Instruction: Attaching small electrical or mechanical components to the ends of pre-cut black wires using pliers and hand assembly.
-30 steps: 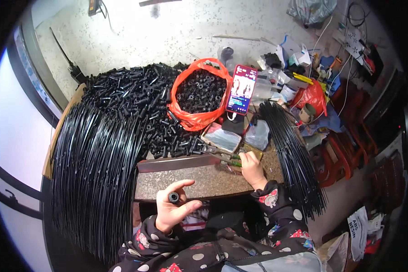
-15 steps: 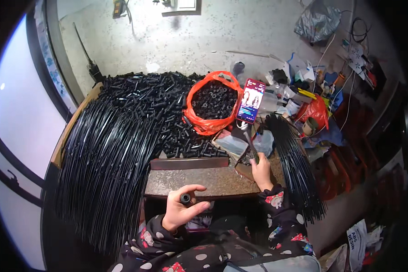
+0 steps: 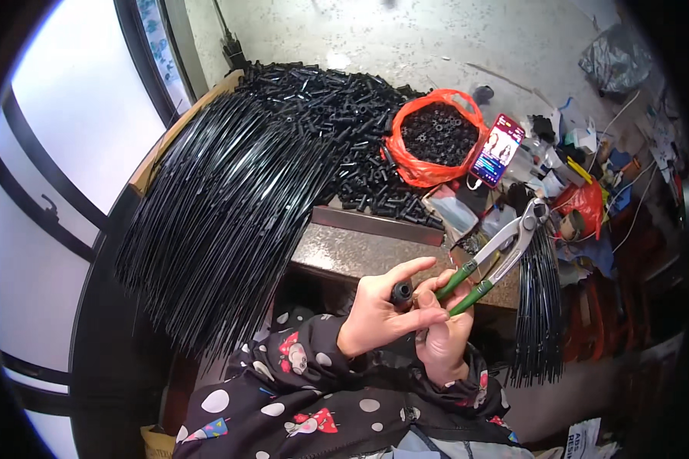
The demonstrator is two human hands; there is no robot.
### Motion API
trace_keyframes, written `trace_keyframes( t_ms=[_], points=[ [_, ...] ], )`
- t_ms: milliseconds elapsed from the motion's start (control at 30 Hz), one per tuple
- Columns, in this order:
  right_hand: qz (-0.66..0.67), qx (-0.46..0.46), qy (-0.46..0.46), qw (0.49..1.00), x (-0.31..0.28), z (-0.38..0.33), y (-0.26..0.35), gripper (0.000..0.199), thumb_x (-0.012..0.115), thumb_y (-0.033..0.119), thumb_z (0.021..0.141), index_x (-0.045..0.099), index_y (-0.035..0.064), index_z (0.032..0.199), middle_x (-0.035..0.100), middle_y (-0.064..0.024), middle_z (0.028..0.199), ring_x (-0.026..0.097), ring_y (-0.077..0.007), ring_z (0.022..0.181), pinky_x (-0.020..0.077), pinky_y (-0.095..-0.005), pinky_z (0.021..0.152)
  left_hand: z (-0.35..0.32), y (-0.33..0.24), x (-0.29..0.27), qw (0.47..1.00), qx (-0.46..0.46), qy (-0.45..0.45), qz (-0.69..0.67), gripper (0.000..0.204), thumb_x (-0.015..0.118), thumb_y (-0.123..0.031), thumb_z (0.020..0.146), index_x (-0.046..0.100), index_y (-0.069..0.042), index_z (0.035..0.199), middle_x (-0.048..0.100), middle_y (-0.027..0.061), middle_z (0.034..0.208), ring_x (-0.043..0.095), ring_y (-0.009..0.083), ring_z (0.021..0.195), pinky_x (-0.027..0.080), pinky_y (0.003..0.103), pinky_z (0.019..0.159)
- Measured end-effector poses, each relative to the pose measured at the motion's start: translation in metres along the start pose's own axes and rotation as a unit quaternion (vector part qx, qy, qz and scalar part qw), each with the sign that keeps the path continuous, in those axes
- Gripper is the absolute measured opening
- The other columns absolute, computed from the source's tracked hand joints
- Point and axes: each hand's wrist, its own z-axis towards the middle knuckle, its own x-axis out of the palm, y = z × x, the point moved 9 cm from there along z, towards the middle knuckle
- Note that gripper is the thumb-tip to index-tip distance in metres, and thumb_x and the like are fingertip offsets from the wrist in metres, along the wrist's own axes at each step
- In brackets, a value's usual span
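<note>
Head view, left hand grip pinching black tube piece, right hand grip clasping green-handled pliers over bench edge

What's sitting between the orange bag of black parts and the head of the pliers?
In the head view, a phone with a lit screen stands between the orange bag and the pliers, held in the right hand.

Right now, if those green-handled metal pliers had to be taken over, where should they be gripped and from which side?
Grip the green-handled metal pliers by the bare metal shanks just above the green sleeves, coming from the upper right. The right hand covers the handle ends, the left hand with its short black tube crowds the left, and the jaws point up-right.
</note>
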Motion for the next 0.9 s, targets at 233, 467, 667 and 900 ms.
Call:
trace_keyframes(
  t_ms=[233, 467, 667, 900],
  points=[
    [-0.005, -0.022, 0.014, 1.0, 0.01, -0.005, 0.001, 0.026, 0.06, 0.008, 0.082, 0.04, 0.0066, 0.099, 0.051, -0.0031, 0.077, 0.047, -0.0066, 0.06, 0.0384, -0.0176, 0.052, -0.007, -0.007, -0.008, 1.0, 0.001, -0.003, 0.018, 0.067, 0.08, -0.022, 0.064, 0.05, 0.001, 0.12, 0.045, -0.0036, 0.063, 0.039, 0.0019, 0.058, 0.033, 0.017, 0.05],
    [-0.011, -0.001, 0.007, 1.0, 0.011, -0.003, -0.003, 0.026, 0.059, 0.006, 0.082, 0.04, 0.0061, 0.1, 0.05, -0.0033, 0.076, 0.048, -0.0071, 0.06, 0.039, -0.0183, 0.052, -0.005, -0.008, -0.013, 0.999, 0.007, -0.015, 0.034, 0.071, 0.078, -0.028, 0.066, 0.046, 0.002, 0.122, 0.045, -0.0015, 0.061, 0.04, 0.003, 0.056, 0.034, 0.018, 0.05],
    [-0.105, -0.183, -0.036, 0.977, 0.01, -0.008, 0.018, 0.029, 0.063, 0.002, 0.079, 0.04, 0.006, 0.097, 0.05, -0.0049, 0.077, 0.049, -0.0113, 0.07, 0.0411, -0.0227, 0.059, -0.001, -0.009, -0.006, 0.999, 0.033, -0.006, 0.028, 0.071, 0.074, -0.024, 0.07, 0.041, 0.004, 0.126, 0.047, -0.0011, 0.062, 0.042, 0.0051, 0.056, 0.036, 0.019, 0.052],
    [-0.087, -0.038, 0.124, 0.988, 0.017, 0.018, 0.013, 0.026, 0.064, 0.008, 0.08, 0.041, 0.0042, 0.093, 0.048, -0.0024, 0.069, 0.047, -0.0107, 0.063, 0.0401, -0.0233, 0.056, 0.007, -0.019, -0.002, 0.98, 0.009, 0.171, -0.1, 0.064, 0.069, -0.013, 0.074, 0.039, 0.005, 0.128, 0.055, 0.0001, 0.065, 0.048, 0.005, 0.058, 0.04, 0.019, 0.057]
  ],
)
